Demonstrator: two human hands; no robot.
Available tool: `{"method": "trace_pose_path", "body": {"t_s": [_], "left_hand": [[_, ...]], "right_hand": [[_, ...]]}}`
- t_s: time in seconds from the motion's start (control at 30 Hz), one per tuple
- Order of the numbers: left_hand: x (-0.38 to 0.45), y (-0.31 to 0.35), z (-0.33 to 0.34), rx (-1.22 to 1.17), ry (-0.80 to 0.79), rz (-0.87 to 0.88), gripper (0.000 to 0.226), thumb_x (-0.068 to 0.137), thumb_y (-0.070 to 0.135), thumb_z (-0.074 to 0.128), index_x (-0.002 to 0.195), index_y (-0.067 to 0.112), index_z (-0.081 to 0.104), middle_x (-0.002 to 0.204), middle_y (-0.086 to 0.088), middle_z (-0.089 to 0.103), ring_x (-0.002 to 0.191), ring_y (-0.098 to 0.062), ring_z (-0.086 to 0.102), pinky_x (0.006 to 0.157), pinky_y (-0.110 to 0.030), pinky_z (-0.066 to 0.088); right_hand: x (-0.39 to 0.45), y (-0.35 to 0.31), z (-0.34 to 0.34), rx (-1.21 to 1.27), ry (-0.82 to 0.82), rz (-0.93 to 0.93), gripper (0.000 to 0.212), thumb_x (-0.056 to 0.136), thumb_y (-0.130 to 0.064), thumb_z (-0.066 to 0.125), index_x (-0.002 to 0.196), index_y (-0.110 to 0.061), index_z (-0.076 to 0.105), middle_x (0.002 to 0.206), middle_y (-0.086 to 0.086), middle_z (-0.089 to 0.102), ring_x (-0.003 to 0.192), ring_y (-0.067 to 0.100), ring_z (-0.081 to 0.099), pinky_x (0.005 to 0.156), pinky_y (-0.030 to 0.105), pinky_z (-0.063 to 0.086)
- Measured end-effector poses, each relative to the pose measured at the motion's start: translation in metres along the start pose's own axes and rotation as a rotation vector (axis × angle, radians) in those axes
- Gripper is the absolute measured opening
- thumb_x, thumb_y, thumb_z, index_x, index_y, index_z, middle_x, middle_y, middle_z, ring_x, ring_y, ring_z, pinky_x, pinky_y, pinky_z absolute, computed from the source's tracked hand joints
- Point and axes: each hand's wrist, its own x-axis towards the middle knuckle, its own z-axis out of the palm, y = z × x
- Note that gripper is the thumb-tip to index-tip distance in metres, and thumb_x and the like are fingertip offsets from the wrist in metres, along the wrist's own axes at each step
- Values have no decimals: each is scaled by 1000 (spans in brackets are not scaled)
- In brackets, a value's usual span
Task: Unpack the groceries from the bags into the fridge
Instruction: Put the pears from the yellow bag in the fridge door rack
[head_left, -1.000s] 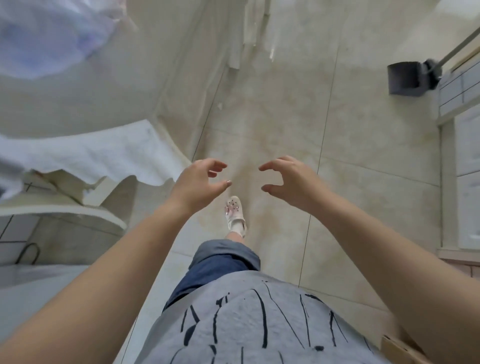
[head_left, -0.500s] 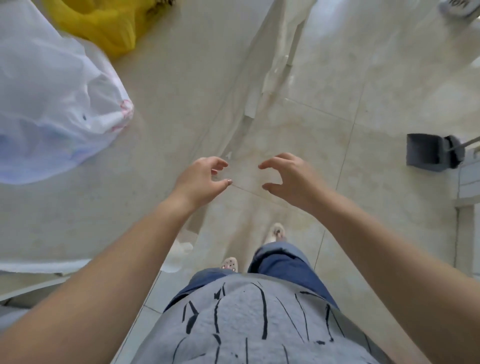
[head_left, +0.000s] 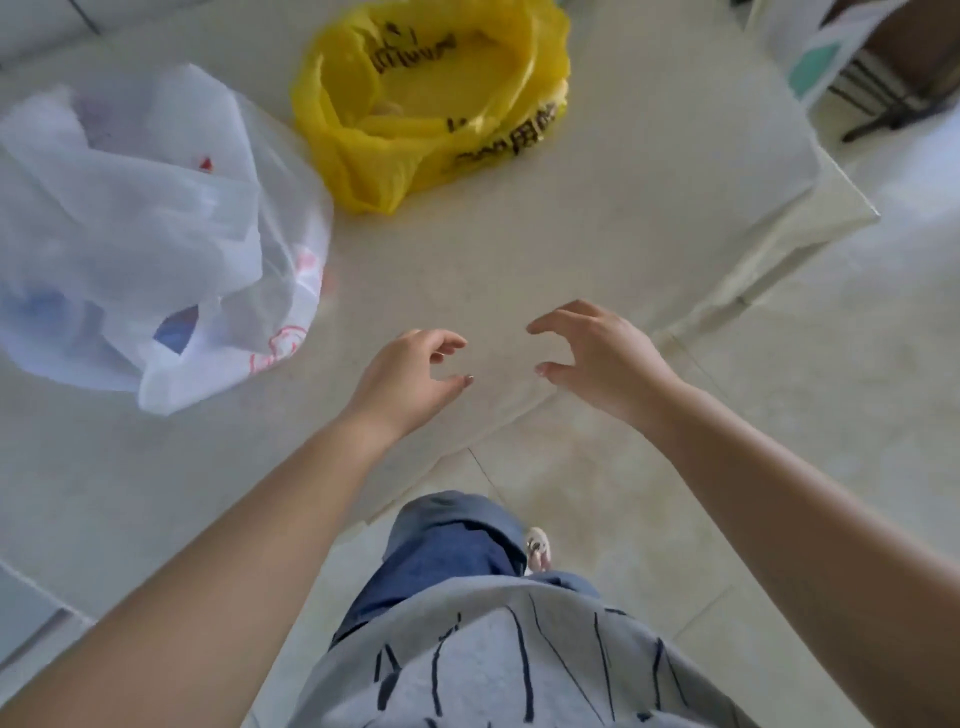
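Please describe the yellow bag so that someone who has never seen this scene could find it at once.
Look at the pale table in front of the person. Two plastic bags sit on it; the yellow bag lies at the far side, open at the top. Its bright yellow colour and black printing distinguish it from the white bag on its left.

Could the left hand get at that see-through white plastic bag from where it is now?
Probably yes: the empty left hand hovers beside the translucent white plastic bag, with only bare tabletop between them.
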Motion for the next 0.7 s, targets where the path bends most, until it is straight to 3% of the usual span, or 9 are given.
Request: {"method": "trace_pose_path", "body": {"t_s": [0.3,0.53,0.7], "left_hand": [[106,1,-41,-77,199,-122,38,83,23,70,119,16,61,111,2,61,103,-10,58,84,-24,44],[172,3,-78,-171,304,-197,36,81,21,72,115,16,62,108,0,62,103,-16,59,88,-32,49],[218,4,-89,-233,385,-299,33,81,24,73,112,18,63,104,5,62,99,-13,61,86,-29,49]], "right_hand": [[146,3,-52,-30,-76,-212,44,86,-35,64,128,-32,52,134,-5,49,117,18,52,89,33,45],[228,1,-85,-33,-98,-297,48,85,-35,66,130,-30,52,137,-3,48,118,21,51,93,34,44],[296,8,-104,13,-120,-369,45,83,-29,67,126,-31,55,131,-2,51,113,21,53,89,35,46]]}}
